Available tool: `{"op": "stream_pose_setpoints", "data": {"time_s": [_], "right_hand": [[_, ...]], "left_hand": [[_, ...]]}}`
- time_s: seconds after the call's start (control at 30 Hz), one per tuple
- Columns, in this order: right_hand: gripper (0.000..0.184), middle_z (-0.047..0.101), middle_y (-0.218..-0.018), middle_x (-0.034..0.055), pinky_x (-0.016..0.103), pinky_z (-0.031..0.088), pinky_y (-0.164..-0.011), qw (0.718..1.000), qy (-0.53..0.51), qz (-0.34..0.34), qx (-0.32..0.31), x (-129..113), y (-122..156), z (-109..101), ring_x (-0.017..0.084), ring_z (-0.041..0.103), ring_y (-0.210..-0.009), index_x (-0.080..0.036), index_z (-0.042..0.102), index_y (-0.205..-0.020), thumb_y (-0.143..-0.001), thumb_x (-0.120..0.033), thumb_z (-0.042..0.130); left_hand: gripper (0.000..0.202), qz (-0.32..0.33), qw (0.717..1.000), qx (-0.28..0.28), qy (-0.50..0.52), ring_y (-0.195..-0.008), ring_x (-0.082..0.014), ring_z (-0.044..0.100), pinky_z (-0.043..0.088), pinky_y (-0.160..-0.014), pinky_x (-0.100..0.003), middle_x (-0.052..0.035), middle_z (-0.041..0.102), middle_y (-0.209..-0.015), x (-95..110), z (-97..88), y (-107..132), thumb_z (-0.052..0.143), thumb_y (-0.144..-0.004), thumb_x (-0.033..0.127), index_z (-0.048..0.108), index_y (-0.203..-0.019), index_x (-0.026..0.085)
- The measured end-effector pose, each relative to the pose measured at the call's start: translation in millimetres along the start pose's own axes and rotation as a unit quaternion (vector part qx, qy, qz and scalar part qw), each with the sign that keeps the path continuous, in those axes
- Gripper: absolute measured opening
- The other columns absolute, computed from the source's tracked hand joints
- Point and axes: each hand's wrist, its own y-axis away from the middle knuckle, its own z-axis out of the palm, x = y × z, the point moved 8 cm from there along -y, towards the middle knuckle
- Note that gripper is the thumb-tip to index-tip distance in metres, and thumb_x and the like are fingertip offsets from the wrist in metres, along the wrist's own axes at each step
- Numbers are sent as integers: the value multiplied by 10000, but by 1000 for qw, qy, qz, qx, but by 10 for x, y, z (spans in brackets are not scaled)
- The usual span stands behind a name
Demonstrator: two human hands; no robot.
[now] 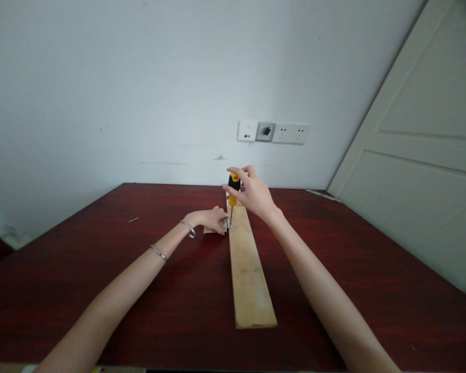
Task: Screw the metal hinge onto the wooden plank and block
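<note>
R grip [256, 194] round screwdriver [233, 201], ctr frame, shaft near-vert. at metal plate [230, 225], L edge of plank [249, 264]; L grip [212, 218] adjacent, hold unclear.

White double socket [291, 133] on pale wall [140, 77]. Grey-framed plate [270, 125] just left of socket. Panelled door [423, 171] right of socket. Reddish table [318, 238] below socket.

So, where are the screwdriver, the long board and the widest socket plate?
Screwdriver [233, 200], head view: yellow lower part of its handle.
Long board [247, 264], head view: middle of its top face.
Widest socket plate [291, 133], head view: between its sockets.
</note>
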Motion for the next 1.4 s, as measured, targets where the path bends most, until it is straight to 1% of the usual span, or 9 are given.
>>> {"op": "stream_pose_setpoints", "data": {"time_s": [0.23,0.4,0.57,0.7,0.83,1.03,1.13,1.23,1.4], "right_hand": [[583,575,-1138,111,357,498,-787,999,-21,-19,-15,-28,-12,13,201,595,-830,-205,392,-1424,-858,-273,516],[541,582,-1135,97,351,503,-752,1000,1,-4,-11,1,-8,1,179,601,-747,-244,480,-1362,-847,-378,580],[616,610,-1167,117,383,506,-798,1000,-19,-3,-7,35,-22,-23,216,624,-817,-195,431,-1397,-809,-295,583],[628,611,-1225,121,400,515,-810,999,-47,4,14,53,-30,-83,225,635,-841,-181,442,-1392,-786,-282,571],[627,610,-1247,121,401,527,-784,995,-73,13,64,124,-48,-177,222,628,-853,-176,445,-1387,-777,-276,553],[618,639,-1195,152,391,513,-796,982,-107,59,142,458,-75,-195,209,618,-787,-126,529,-1314,-716,-273,567],[604,677,-1097,159,389,497,-796,979,-114,120,123,731,-69,-28,212,610,-746,-86,585,-1253,-690,-303,564],[538,699,-988,125,375,481,-791,971,-144,169,92,1002,-32,194,222,601,-776,-96,647,-1152,-686,-343,543],[356,665,-772,53,302,456,-704,961,-185,194,68,1283,40,442,188,560,-709,-116,701,-888,-683,-352,532]], "left_hand": [[476,-9,1000,-1,-7,-1071,-278,475,428,-840,-320,-63,563,-1076,-21,6,0,706,-659,456,580,-1050,217],[463,1,1000,4,-16,-1047,-280,477,430,-826,-326,-83,551,-1071,-7,0,-5,701,-667,463,577,-1022,193],[482,-9,1000,-6,-7,-1072,-277,457,420,-845,-321,-79,543,-1086,-11,8,5,697,-671,454,572,-1062,202],[489,-9,1000,-8,-5,-1071,-272,453,408,-861,-320,-73,543,-1095,-2,6,13,686,-679,451,574,-1086,204],[513,-3,1000,-8,-8,-1062,-268,456,404,-860,-310,-71,551,-1094,21,0,24,685,-685,439,573,-1122,195],[570,5,1000,8,-15,-1089,-264,436,381,-902,-302,-78,526,-1155,55,-46,56,707,-688,447,562,-1171,182],[540,33,999,31,-20,-1092,-262,424,361,-917,-305,-76,534,-1144,109,-91,53,711,-700,436,574,-1154,177],[400,59,996,59,-30,-1050,-252,434,345,-919,-313,-69,562,-1069,172,-128,36,700,-717,339,615,-1069,168],[199,99,991,88,-6,-998,-232,451,339,-906,-306,-59,587,-994,269,-147,34,656,-749,242,649,-934,168]]}}
